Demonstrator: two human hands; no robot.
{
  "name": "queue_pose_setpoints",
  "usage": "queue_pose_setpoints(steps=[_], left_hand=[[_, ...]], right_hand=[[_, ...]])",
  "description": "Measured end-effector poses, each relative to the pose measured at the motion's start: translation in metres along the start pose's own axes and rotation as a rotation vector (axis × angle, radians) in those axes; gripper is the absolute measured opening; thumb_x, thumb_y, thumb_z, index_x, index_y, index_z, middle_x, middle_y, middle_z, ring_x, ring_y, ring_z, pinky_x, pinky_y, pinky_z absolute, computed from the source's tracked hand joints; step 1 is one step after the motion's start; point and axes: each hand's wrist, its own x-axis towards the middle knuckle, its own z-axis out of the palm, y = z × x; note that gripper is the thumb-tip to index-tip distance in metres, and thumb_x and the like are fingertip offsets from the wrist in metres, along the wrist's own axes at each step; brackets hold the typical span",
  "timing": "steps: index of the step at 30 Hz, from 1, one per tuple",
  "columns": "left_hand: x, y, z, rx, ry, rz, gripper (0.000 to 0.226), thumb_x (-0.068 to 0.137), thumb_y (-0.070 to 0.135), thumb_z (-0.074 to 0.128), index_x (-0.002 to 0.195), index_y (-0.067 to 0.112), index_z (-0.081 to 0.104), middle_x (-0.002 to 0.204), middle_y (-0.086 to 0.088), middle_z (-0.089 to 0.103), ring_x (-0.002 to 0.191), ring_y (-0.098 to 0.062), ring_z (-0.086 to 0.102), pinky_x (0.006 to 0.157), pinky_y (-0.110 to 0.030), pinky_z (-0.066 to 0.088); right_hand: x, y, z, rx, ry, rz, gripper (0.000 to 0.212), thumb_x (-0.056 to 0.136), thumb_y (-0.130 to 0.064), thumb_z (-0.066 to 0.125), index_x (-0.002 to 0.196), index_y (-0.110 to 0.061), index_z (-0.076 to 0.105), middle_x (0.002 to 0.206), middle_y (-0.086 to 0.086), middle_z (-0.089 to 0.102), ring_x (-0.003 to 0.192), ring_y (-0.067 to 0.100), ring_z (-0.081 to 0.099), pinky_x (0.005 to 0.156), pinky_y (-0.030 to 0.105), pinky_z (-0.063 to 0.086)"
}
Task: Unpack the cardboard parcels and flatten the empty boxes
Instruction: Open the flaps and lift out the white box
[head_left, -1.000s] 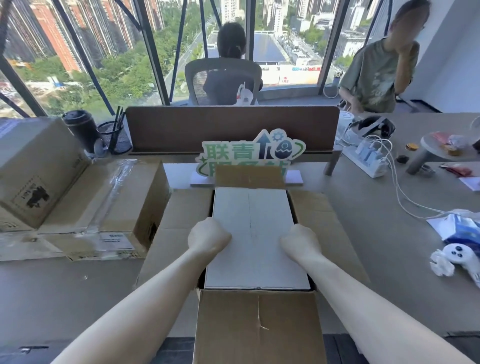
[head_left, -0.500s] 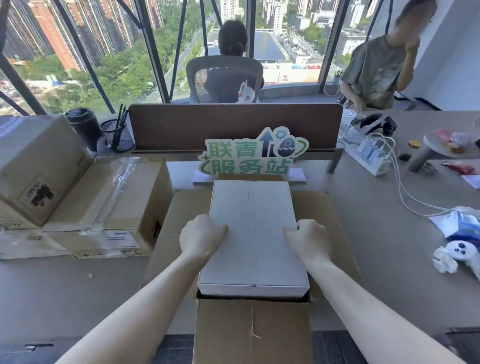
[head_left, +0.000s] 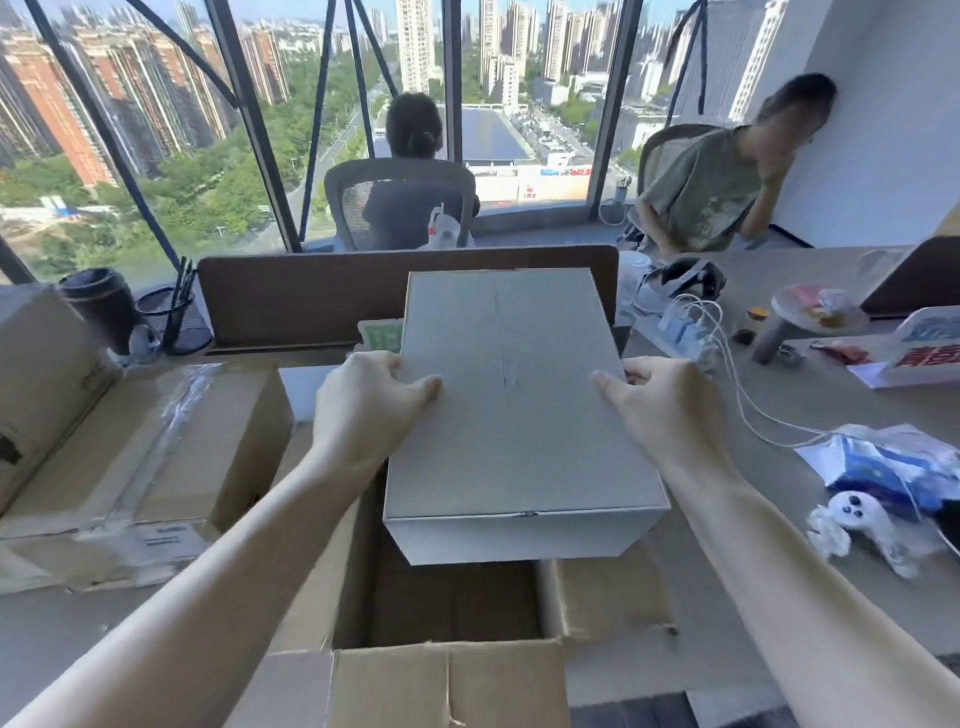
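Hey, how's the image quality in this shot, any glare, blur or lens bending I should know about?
Head view: strong daylight through the windows behind, though the grey box held by the left hand and right hand stays evenly lit; wide-angle bending tilts the window frames and towers near the edges; the whole frame is slightly soft, most of all at the brown boxes on the left; no harsh glare on the desk.
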Motion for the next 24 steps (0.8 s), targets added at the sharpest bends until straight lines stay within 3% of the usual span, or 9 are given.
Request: queue_pose_setpoints(steps=[6,11,18,24], left_hand=[[0.026,0.074,0.08,-0.11,-0.011,0.047,0.026,0.082,0.034,0.071,0.1,0.016,0.075,0.091,-0.004,0.075,0.089,-0.025,0.067,0.077,-0.034,0.053],[0.043,0.135,0.183,-0.113,-0.088,0.013,0.027,0.083,0.033,0.07,0.098,0.01,0.072,0.088,-0.006,0.073,0.087,-0.026,0.067,0.075,-0.033,0.053],[0.071,0.176,0.325,-0.066,-0.227,-0.109,0.023,0.082,0.031,0.066,0.095,0.013,0.071,0.09,-0.005,0.072,0.088,-0.027,0.066,0.074,-0.032,0.051],[0.088,0.177,0.392,-0.043,-0.312,-0.191,0.017,0.082,0.029,0.062,0.088,0.015,0.069,0.081,-0.002,0.068,0.083,-0.027,0.065,0.065,-0.031,0.047]], right_hand=[[0.072,0.074,-0.041,-0.04,0.114,-0.002,0.039,0.082,-0.038,0.071,0.091,0.0,0.071,0.088,0.018,0.072,0.087,0.038,0.065,0.074,0.043,0.055],[0.135,0.177,-0.062,-0.027,0.059,0.062,0.033,0.081,-0.038,0.07,0.069,-0.007,0.066,0.059,0.003,0.064,0.065,0.031,0.061,0.06,0.036,0.048],[0.202,0.304,-0.049,-0.065,-0.065,0.175,0.046,0.071,-0.052,0.054,0.078,-0.008,0.066,0.061,0.009,0.063,0.065,0.032,0.062,0.06,0.038,0.052],[0.223,0.358,-0.026,-0.093,-0.169,0.296,0.038,0.079,-0.038,0.062,0.057,-0.008,0.053,0.052,0.006,0.048,0.062,0.034,0.049,0.052,0.034,0.037]])
